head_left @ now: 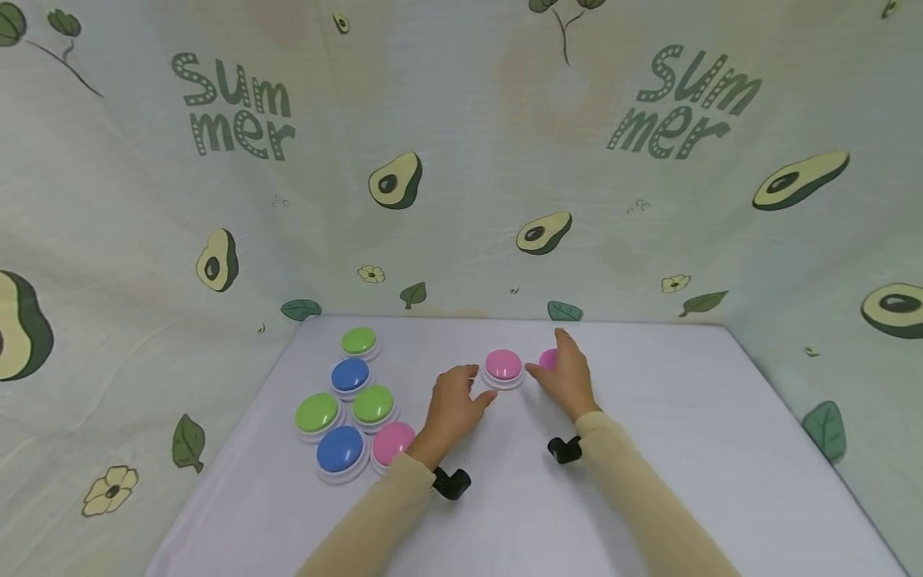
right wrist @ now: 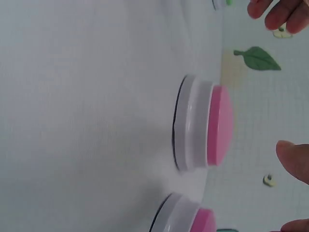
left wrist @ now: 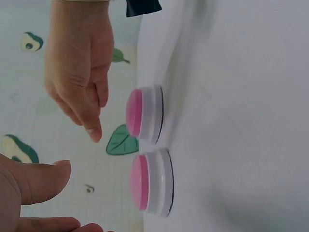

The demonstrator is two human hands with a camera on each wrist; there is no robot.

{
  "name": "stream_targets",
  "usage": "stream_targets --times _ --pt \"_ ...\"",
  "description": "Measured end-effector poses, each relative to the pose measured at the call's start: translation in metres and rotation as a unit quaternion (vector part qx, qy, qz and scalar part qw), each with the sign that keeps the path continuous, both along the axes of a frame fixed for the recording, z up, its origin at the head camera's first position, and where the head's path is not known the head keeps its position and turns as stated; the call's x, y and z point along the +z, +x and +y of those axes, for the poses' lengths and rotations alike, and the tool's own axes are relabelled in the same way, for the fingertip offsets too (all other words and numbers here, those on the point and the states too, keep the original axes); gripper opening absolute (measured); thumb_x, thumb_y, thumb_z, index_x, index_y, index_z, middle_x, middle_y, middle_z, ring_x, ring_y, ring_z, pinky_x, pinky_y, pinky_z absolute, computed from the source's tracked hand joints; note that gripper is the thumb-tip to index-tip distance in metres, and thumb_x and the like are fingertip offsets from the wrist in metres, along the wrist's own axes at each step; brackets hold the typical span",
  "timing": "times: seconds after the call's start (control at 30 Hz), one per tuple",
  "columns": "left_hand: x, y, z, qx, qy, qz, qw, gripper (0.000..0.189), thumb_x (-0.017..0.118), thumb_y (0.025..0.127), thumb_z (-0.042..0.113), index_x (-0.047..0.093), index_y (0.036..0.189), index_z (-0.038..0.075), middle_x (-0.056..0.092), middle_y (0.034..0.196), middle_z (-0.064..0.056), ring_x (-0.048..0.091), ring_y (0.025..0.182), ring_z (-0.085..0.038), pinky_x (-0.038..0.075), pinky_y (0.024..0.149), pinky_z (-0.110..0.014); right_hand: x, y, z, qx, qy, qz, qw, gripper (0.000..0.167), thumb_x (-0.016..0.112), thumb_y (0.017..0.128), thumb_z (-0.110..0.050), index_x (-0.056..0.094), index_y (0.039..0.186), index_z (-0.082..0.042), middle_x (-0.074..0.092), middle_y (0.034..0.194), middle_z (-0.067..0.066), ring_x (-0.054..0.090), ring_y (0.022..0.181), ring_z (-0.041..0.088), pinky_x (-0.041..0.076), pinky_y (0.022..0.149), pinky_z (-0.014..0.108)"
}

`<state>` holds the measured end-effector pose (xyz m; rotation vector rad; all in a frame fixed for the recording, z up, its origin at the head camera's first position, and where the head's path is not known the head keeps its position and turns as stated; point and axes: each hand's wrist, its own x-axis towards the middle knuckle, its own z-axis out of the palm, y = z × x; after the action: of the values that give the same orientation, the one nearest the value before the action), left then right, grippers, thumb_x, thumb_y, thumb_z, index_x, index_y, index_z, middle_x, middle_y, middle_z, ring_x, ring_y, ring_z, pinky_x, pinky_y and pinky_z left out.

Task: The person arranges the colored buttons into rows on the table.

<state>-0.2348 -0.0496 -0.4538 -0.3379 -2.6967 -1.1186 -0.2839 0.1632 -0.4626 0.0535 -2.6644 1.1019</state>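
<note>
Two pink dome push buttons on white round bases stand side by side on the table, the left one (head_left: 503, 365) in full view and the right one (head_left: 548, 359) partly hidden behind my right hand (head_left: 566, 377). My left hand (head_left: 456, 409) is raised just left of the pair, thumb and fingers spread apart. Fingers loosely extended, the right hand hovers over the right button. In the left wrist view a gap shows between the right hand (left wrist: 79, 67) and the button top (left wrist: 135, 112). Neither hand holds anything.
A group of several buttons in green (head_left: 373, 403), blue (head_left: 340, 449) and pink (head_left: 392, 442) stands at the table's left. My left forearm overlaps that nearest pink one. The white table (head_left: 692, 449) meets a printed cloth backdrop (head_left: 461, 120) at its back edge.
</note>
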Motion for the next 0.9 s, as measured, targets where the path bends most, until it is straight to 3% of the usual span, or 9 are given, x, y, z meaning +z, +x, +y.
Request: stream_targets --times 0.23,0.4,0.5,0.63,0.77,0.9 --pt "0.009 0.005 -0.059 0.090 -0.039 -0.005 0.9952 0.055 0.082 0.093 0.025 0.065 0.133 -0.008 0.070 0.128 -0.024 0.064 0.119 -0.043 0.052 0.102 -0.056 0.006 0.002 -0.051 0.060 -0.011 0.002 0.9981 0.090 0.085 0.089 -0.018 0.033 0.156 0.013 0.034 0.163 0.031 0.031 0.152 0.047 0.026 0.125 0.055" --pt "0.011 0.006 -0.091 0.135 -0.091 -0.030 0.9862 0.060 0.080 0.094 0.031 0.063 0.137 -0.008 0.067 0.133 -0.026 0.064 0.121 -0.046 0.055 0.098 -0.059 0.002 0.003 -0.086 0.100 -0.007 0.004 0.9949 0.090 0.086 0.090 -0.024 0.036 0.156 0.011 0.037 0.163 0.029 0.034 0.152 0.044 0.029 0.124 0.054" --pt "0.012 0.008 -0.105 0.154 -0.108 -0.057 0.9805 0.063 0.079 0.095 0.033 0.062 0.139 -0.008 0.069 0.129 -0.027 0.068 0.113 -0.045 0.058 0.092 -0.060 0.001 0.004 -0.107 0.126 -0.003 -0.010 0.9920 0.091 0.085 0.091 -0.028 0.035 0.158 0.009 0.036 0.164 0.027 0.033 0.153 0.042 0.030 0.124 0.053" --pt "0.010 0.009 -0.120 0.171 -0.117 -0.085 0.9746 0.063 0.078 0.095 0.033 0.061 0.137 -0.011 0.072 0.115 -0.027 0.069 0.087 -0.036 0.060 0.075 -0.052 -0.001 0.005 -0.131 0.168 0.002 -0.028 0.9854 0.093 0.084 0.091 -0.033 0.034 0.159 0.008 0.035 0.165 0.025 0.031 0.154 0.041 0.030 0.124 0.052" --pt "0.006 0.009 -0.131 0.174 -0.125 -0.091 0.9726 0.045 0.079 0.093 0.030 0.071 0.115 -0.009 0.068 0.088 -0.020 0.060 0.071 -0.030 0.053 0.061 -0.045 -0.003 0.003 -0.151 0.212 0.015 -0.045 0.9762 0.090 0.081 0.094 -0.035 0.035 0.157 0.010 0.035 0.164 0.027 0.033 0.153 0.041 0.030 0.124 0.050" --pt "0.005 0.010 -0.139 0.171 -0.120 -0.084 0.9744 0.032 0.079 0.091 0.025 0.066 0.088 -0.004 0.057 0.070 -0.011 0.057 0.065 -0.029 0.050 0.057 -0.045 -0.005 0.002 -0.167 0.244 0.023 -0.076 0.9665 0.081 0.075 0.099 -0.034 0.038 0.156 0.009 0.038 0.163 0.027 0.037 0.151 0.040 0.032 0.124 0.048"
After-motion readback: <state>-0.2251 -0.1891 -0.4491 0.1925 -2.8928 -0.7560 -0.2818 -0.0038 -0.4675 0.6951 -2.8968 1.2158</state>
